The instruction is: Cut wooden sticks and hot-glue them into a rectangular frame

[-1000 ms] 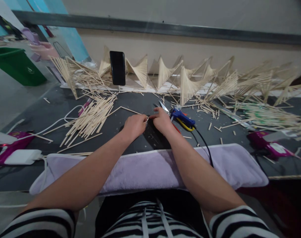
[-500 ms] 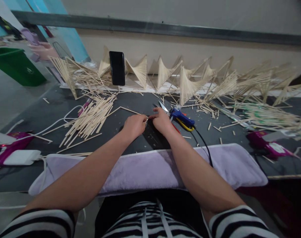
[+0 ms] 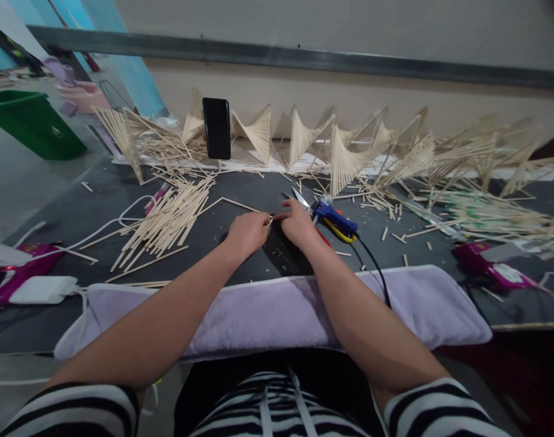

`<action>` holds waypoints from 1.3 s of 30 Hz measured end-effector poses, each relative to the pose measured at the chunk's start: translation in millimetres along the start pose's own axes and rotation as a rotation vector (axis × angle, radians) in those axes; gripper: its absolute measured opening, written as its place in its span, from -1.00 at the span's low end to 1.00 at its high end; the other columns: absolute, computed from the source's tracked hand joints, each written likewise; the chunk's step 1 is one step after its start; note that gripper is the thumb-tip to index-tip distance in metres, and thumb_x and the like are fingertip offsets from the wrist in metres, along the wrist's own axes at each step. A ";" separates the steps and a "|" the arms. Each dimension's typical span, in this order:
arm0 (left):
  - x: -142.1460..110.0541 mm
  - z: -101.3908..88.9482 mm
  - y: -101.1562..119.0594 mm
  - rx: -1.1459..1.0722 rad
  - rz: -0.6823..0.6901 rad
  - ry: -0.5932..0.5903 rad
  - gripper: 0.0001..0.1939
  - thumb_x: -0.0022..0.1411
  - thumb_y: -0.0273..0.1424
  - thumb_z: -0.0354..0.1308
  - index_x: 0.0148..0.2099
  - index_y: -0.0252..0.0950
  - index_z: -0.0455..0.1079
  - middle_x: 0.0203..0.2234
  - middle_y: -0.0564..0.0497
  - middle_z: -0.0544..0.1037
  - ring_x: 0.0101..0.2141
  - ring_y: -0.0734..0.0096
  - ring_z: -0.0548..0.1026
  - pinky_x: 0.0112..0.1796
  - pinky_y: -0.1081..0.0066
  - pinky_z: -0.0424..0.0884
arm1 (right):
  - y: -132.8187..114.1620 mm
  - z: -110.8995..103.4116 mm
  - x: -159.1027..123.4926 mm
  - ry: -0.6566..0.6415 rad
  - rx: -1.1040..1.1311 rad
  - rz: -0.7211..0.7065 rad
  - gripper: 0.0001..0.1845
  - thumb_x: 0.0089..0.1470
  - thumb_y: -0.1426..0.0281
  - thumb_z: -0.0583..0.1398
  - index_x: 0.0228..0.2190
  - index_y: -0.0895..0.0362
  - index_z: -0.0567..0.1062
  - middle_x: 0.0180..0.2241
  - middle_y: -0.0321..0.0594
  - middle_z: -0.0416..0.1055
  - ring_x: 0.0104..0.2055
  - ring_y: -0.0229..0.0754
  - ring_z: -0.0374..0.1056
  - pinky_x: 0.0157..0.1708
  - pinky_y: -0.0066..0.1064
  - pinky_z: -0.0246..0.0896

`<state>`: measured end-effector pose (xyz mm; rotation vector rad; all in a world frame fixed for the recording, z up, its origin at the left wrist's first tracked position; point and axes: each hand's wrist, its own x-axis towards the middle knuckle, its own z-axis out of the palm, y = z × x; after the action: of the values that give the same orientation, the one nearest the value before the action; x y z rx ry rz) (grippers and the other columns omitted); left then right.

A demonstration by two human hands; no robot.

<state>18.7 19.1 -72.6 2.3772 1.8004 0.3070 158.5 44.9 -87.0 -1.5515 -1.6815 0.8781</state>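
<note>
My left hand [image 3: 249, 233] is closed, pinching thin wooden sticks near where their ends meet. One wooden stick [image 3: 240, 205] runs from those fingers up and left, meeting another stick at an angle. Close on the right is my right hand [image 3: 297, 224], its fingertips apart, one of them at or almost touching the stick ends. Scissors [image 3: 303, 200] and a blue glue gun [image 3: 334, 217] with a black cord lie just beyond my right hand. Yellow and red handles show under the glue gun. The exact joint between the sticks is too small to make out.
Loose wooden sticks [image 3: 167, 221] lie piled on the left. Twisted stick frames [image 3: 350, 155] line the back, beside an upright black phone [image 3: 217, 128]. A lilac cloth [image 3: 268, 315] covers the front edge. Magenta devices [image 3: 493, 267] with cables sit at both sides. A green bin [image 3: 35, 124] stands left.
Both hands keep nearly the same position and hold. Only the camera view has shifted slightly.
</note>
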 end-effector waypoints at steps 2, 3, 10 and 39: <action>0.5 -0.3 0.4 -0.002 -0.009 -0.009 -0.75 0.17 -0.38 -0.06 -0.17 -0.21 0.41 -0.25 -0.05 0.51 -0.19 0.29 0.43 -0.20 0.39 0.27 | 0.8 0.5 0.4 0.006 0.002 -0.004 -0.33 -0.33 0.67 0.00 -0.06 0.21 0.24 -0.36 -0.17 0.48 -0.23 -0.15 0.37 -0.17 -0.30 0.20; 0.7 -0.3 0.5 -0.002 -0.013 -0.013 -0.75 0.17 -0.38 -0.06 -0.17 -0.21 0.41 -0.24 -0.05 0.51 -0.18 0.29 0.43 -0.20 0.39 0.27 | 1.0 0.6 0.5 0.007 0.003 -0.005 -0.33 -0.33 0.67 0.00 -0.05 0.21 0.24 -0.36 -0.17 0.48 -0.23 -0.15 0.38 -0.18 -0.31 0.21; 0.1 -0.4 0.1 0.009 -0.007 0.000 -0.74 0.17 -0.36 -0.07 -0.18 -0.20 0.41 -0.26 -0.05 0.52 -0.20 0.28 0.44 -0.22 0.39 0.27 | -2.6 -0.5 -1.6 -0.005 -0.004 0.014 -0.32 -0.33 0.65 0.02 -0.04 0.21 0.25 -0.35 -0.17 0.48 -0.24 -0.13 0.39 -0.20 -0.33 0.23; -4.6 -9.4 3.0 0.015 -0.049 -0.036 -0.76 0.19 -0.33 -0.08 -0.18 -0.17 0.39 -0.23 -0.01 0.52 -0.17 0.32 0.43 -0.23 0.43 0.27 | -6.6 0.9 -4.3 -0.009 -0.034 -0.023 -0.34 -0.28 0.66 0.03 -0.02 0.24 0.24 -0.30 -0.12 0.49 -0.20 -0.14 0.38 -0.20 -0.38 0.22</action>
<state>17.9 13.8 -63.1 2.3281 1.8480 0.2441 154.4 40.2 -82.2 -1.5494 -1.7261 0.8499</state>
